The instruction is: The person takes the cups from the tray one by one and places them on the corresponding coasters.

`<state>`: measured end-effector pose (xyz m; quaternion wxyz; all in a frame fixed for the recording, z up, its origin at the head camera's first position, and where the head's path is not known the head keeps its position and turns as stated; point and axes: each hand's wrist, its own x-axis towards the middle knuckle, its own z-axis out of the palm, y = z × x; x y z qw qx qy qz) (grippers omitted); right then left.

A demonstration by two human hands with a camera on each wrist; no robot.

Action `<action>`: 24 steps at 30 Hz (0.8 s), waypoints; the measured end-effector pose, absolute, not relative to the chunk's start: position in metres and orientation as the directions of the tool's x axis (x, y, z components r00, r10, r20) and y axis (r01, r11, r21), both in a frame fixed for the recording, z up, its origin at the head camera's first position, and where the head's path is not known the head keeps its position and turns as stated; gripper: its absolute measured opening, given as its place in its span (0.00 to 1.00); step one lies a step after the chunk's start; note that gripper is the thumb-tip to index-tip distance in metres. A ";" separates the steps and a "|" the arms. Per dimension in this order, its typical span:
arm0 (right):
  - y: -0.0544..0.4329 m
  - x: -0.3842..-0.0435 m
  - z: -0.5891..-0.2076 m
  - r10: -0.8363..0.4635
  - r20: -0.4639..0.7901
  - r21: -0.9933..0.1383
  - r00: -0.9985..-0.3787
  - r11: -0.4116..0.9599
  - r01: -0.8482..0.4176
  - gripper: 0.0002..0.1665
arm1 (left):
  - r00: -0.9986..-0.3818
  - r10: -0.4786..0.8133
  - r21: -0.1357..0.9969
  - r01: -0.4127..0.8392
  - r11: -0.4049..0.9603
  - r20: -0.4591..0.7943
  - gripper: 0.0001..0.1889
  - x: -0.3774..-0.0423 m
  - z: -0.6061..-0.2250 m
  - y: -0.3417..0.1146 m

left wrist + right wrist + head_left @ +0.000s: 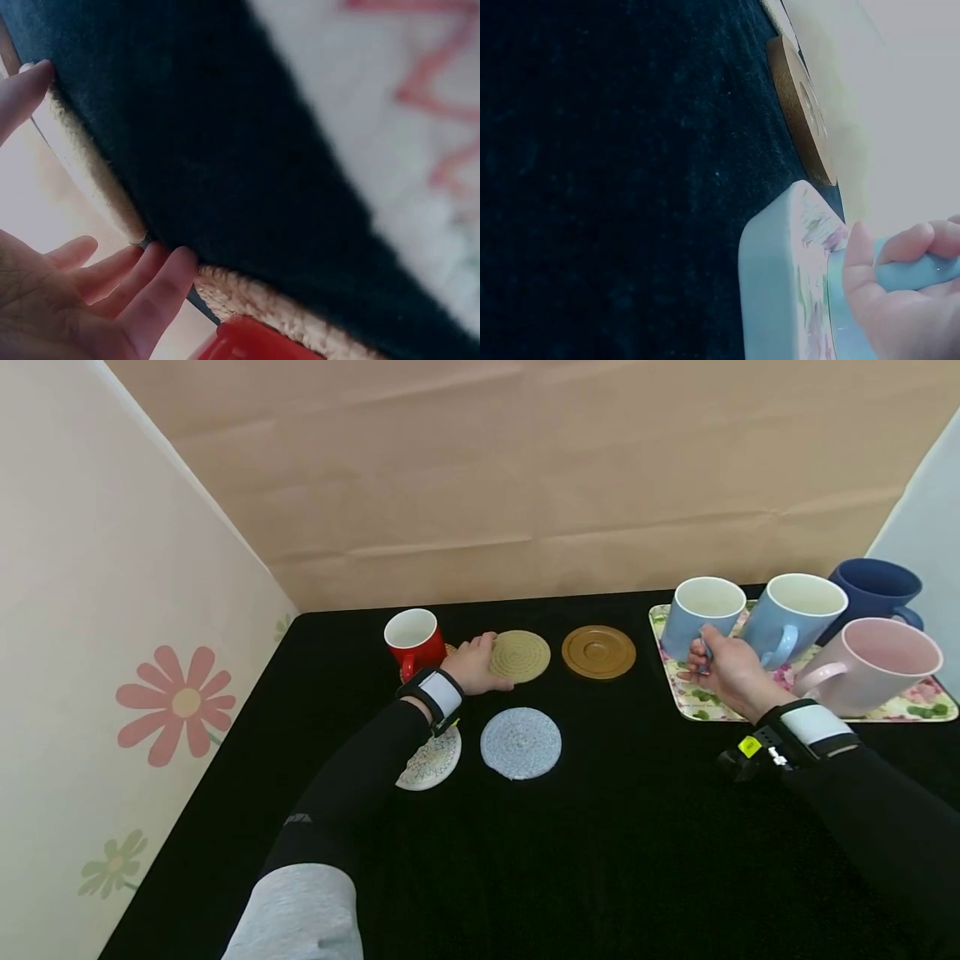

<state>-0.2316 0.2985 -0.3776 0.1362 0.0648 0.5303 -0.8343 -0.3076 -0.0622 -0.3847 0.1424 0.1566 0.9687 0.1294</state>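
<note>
My left hand (476, 667) lies at the left edge of a pale green woven coaster (522, 656), fingers extended. In the left wrist view the thumb touches one end of that coaster (94, 165) and the fingertips sit between it and another woven coaster (262, 304). Just left of this hand a red mug (422, 647) with a white inside stands on that other coaster, mostly hidden. At the right, my right hand (731, 672) grips the handle of a light blue mug (678, 627) over a floral tray (682, 696). In the right wrist view its fingers curl round the handle (909, 274).
Beside the gripped mug stand another light blue mug (798, 610), a dark blue mug (873, 589) and a pink mug (877, 668). A brown wooden coaster (598, 652), a blue-white coaster (521, 743) and a white patterned coaster (433, 762) lie on the black cloth (570, 860).
</note>
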 end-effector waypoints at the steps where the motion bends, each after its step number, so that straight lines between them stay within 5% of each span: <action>1: 0.298 -0.232 -0.377 -0.157 -0.254 -0.866 -0.954 -0.401 0.297 0.20 | -0.911 0.340 0.293 0.268 0.918 -0.233 0.48 -0.307 -0.385 -0.062; 11: 0.304 -0.229 -0.376 -0.138 -0.259 -0.844 -0.956 -0.449 0.293 0.21 | -0.933 0.279 0.275 0.214 0.937 -0.226 0.51 -0.317 -0.391 -0.050; 19: 0.302 -0.226 -0.367 -0.050 -0.194 -0.740 -0.980 -0.648 0.180 0.22 | -0.939 0.262 0.278 0.196 0.941 -0.225 0.51 -0.319 -0.395 -0.042; 24: 0.296 -0.224 -0.359 0.050 -0.130 -0.847 -0.990 -0.525 0.085 0.24 | -0.941 0.267 0.283 0.203 0.937 -0.209 0.51 -0.321 -0.397 -0.043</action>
